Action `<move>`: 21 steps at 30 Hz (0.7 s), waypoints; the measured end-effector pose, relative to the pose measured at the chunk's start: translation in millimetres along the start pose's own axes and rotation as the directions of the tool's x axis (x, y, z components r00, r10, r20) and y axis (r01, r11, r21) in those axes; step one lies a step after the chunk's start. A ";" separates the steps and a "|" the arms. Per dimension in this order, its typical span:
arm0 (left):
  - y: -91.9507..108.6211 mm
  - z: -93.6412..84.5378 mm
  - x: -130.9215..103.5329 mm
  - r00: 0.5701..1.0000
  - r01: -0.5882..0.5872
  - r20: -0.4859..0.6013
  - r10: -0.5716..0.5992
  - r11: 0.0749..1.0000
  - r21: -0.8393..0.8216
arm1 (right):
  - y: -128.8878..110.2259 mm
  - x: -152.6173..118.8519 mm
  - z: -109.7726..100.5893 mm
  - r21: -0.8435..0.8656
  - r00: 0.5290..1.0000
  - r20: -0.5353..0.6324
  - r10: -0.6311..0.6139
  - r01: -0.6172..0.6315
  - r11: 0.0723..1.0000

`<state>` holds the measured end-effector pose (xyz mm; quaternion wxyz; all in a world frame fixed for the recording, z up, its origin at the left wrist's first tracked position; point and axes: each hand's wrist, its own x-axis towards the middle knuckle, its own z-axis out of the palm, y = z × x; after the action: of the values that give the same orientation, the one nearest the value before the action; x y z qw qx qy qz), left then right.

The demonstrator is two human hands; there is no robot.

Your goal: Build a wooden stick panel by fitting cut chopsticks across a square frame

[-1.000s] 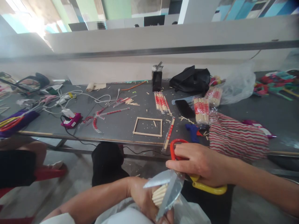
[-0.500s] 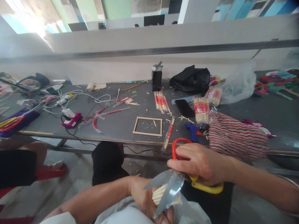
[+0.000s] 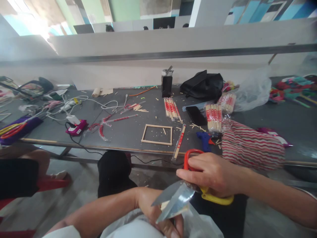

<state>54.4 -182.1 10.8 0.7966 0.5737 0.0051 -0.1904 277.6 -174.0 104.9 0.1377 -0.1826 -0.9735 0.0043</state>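
Observation:
My right hand (image 3: 214, 175) grips the scissors (image 3: 193, 162), which have one red and one yellow handle loop. Their blades are parted and lie across a bundle of pale wooden sticks (image 3: 165, 205). Below the blades, my left hand (image 3: 155, 210) is wrapped round that bundle, low in front of my body; the blades cover part of the sticks. A white plastic bag (image 3: 203, 224) spreads over my lap beneath both hands. On the table ahead lies a rectangular frame of thin sticks (image 3: 156, 143), with a red-wrapped stick packet (image 3: 179, 142) on its right.
A blue glue gun (image 3: 205, 140), a black phone (image 3: 195, 115) and wrapped stick bundles (image 3: 213, 117) lie on the grey table (image 3: 123, 132). Striped cloth (image 3: 252, 145) hangs at the right edge. White cables (image 3: 84, 98) run across the left. A seated person's leg (image 3: 37, 157) shows at far left.
The scissor blades have come closer together and now cover more of the sticks. The yellow handle has shifted slightly left and the red one slightly right.

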 end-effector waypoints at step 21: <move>4.7 -64.6 -70.2 -0.213 -0.368 -0.937 0.277 0.866 0.339 | 2.3 7.1 36.0 0.362 0.790 -0.081 0.608 -0.545 0.757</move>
<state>4.4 -100.8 8.9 0.5621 0.4758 0.4471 0.5076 262.3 -167.8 72.0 0.2512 -0.4491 -0.8369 0.1866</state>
